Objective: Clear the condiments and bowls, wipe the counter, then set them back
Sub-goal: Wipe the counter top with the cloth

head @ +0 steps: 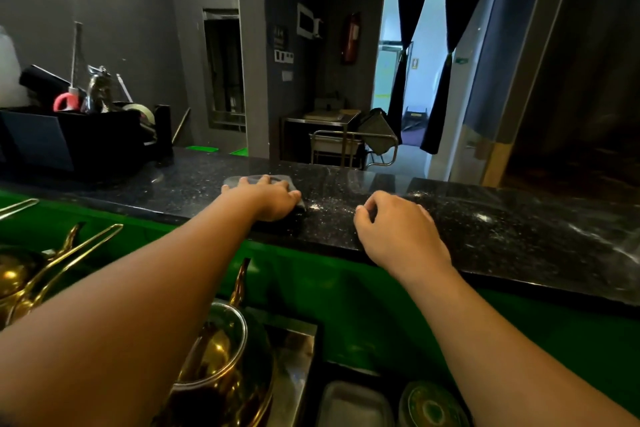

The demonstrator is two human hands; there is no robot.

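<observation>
Wiping stage: this stretch of black speckled stone counter (519, 229) is cleared. Left grip (266, 198) lies flat, released, pressing the dark grey cloth (233, 180). Right grip (398, 229) is loosely curled w/ nothing in it. White specks (315, 207) remain beside the cloth — then condiments & bowls go back.

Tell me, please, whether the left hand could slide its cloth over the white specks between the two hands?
Probably yes: the left hand presses the cloth on the counter, the white specks lie just beside it, and nothing stands between. The right hand rests farther along, clear of them.
</observation>
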